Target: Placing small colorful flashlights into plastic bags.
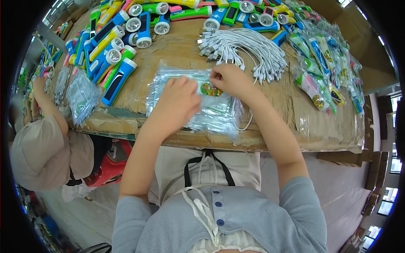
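Observation:
A stack of clear plastic bags (206, 120) with coloured print lies before me near the table's front edge. Over its left half my left hand (179, 101) is closed, fingers curled down; what they hold is hidden. My right hand (232, 80) pinches at the upper edge of the top bag, beside its multicoloured printed patch (210, 89). A loose white cable (249, 123) curves out from under my right forearm, along the right side of the stack. Just beyond my right hand lies a bundle of white USB cables (263, 52).
Several colourful flashlights (120, 80) are heaped at the left and far side. Bagged flashlights (320, 63) pile up at the right. More plastic bags (82, 97) lie at the left corner of the cardboard-covered table (177, 48). Another person (46, 143) works at the left, near a red chair (112, 168).

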`<state>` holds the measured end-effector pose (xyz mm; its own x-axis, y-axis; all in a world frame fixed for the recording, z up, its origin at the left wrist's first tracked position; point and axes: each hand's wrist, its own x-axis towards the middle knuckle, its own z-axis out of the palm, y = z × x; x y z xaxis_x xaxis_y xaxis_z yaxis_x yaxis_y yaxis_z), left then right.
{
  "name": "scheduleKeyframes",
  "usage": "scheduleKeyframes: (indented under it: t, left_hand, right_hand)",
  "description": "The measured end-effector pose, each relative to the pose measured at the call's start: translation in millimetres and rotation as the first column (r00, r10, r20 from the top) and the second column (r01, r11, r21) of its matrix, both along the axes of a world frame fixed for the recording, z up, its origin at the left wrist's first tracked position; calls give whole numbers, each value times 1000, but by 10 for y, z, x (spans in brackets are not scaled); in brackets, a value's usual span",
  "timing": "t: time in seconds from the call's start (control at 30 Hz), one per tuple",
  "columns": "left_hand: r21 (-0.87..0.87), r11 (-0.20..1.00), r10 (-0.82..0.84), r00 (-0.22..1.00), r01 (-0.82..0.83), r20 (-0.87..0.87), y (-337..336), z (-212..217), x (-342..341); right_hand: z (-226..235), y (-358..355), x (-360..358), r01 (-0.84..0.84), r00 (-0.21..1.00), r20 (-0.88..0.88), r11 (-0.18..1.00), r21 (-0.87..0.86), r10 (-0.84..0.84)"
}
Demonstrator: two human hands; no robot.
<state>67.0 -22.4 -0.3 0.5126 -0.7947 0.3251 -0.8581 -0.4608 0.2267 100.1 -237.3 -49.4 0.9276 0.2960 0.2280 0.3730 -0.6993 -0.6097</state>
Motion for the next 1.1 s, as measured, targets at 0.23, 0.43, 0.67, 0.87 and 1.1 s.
scheduleKeyframes:
  t: [0.23,0.43,0.67,0.87,1.1]
  left_hand:
    - [-6,984,173,959,-179,-225,406,-21,-585]
    - [-179,802,496,803,-569,-330,102,-84,-518]
    - [40,803,596,799,-595,-84,182,-172,-178]
    - [-68,651,715,640,-756,-281,383,-207,-126]
    - [-97,666,663,647,-739,-377,421,-223,-193]
  right_hand:
    - [308,-186,-240,-31,987,-156,999,-27,26]
    - [249,-607,-1223,-11,996,83,966,-259,34]
    - [328,-686,-1651,87,995,-13,906,-415,-102]
    - [534,-984,-1845,32,974,-200,942,-334,-104]
    - [560,-824,-2013,15,936,-269,792,-610,-224]
